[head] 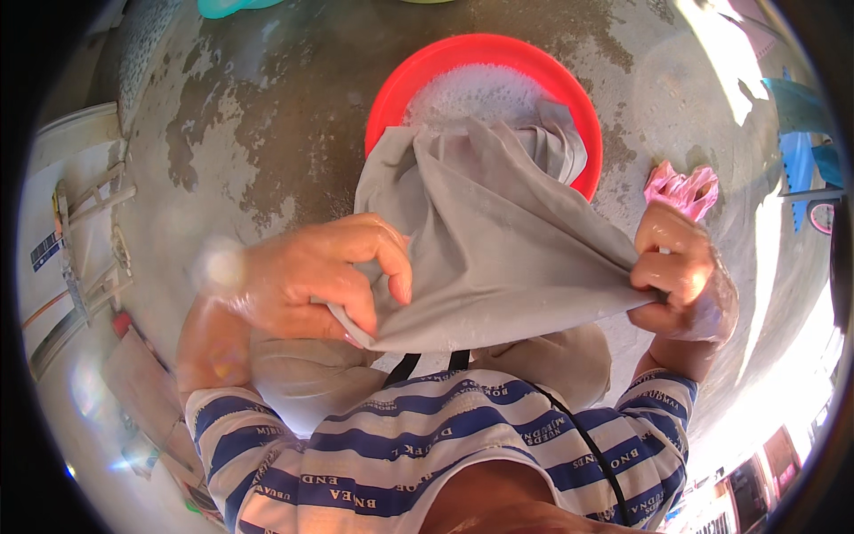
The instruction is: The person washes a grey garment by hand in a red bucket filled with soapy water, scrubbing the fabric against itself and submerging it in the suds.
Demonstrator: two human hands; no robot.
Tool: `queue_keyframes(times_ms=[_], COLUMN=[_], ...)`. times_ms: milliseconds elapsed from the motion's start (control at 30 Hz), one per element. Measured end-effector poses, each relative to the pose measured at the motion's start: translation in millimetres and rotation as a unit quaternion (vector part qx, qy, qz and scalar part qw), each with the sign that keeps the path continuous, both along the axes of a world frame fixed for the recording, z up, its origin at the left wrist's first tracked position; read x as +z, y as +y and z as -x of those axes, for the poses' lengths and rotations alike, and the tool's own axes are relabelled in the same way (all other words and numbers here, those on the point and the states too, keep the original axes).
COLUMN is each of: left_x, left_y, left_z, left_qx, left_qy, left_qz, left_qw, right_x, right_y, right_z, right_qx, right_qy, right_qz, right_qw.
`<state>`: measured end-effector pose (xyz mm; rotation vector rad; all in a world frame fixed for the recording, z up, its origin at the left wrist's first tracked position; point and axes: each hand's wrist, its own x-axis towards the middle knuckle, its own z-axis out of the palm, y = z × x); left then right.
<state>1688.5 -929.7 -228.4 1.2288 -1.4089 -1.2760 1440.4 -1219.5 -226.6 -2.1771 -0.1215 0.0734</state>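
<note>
A wet grey cloth is stretched between my two hands above my lap. My left hand pinches its near left corner between thumb and fingers, the other fingers curled above the fabric. Its near right corner is gripped in my right hand, whose fingers are folded tightly over it. The far part of the cloth drapes over the near rim of a red plastic basin and lies bunched inside at the right. White suds cover the water in the basin. The wet skin of both hands shines.
A crumpled pink plastic bag lies on the concrete floor, right of the basin. Wet patches darken the floor. A turquoise basin edges in at top left. A wooden frame stands at the left.
</note>
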Motion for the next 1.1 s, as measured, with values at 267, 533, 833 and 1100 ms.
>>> queue_keyframes(times_ms=[267, 533, 833, 1100], left_x=[-178.5, -284.7, -408.5, -373.0], left_y=[-82.6, -121.7, -110.7, -116.5], left_z=[-8.5, 48.5, 35.1, 27.3], left_qx=[0.569, 0.720, 0.670, 0.698], left_qy=[0.278, -0.194, 0.134, 0.315], left_qz=[-0.233, -0.130, -0.300, -0.216], left_qw=[0.738, 0.653, 0.665, 0.605], right_x=[-182.0, -280.4, -368.1, -387.7], right_y=[-19.8, 41.1, 26.5, 24.3], right_z=[-119.4, -142.5, -148.6, -141.9], right_qx=[-0.499, -0.434, -0.254, -0.339], right_qy=[-0.008, -0.035, 0.226, 0.126], right_qz=[-0.191, 0.101, 0.178, -0.165], right_qw=[0.846, 0.895, 0.923, 0.918])
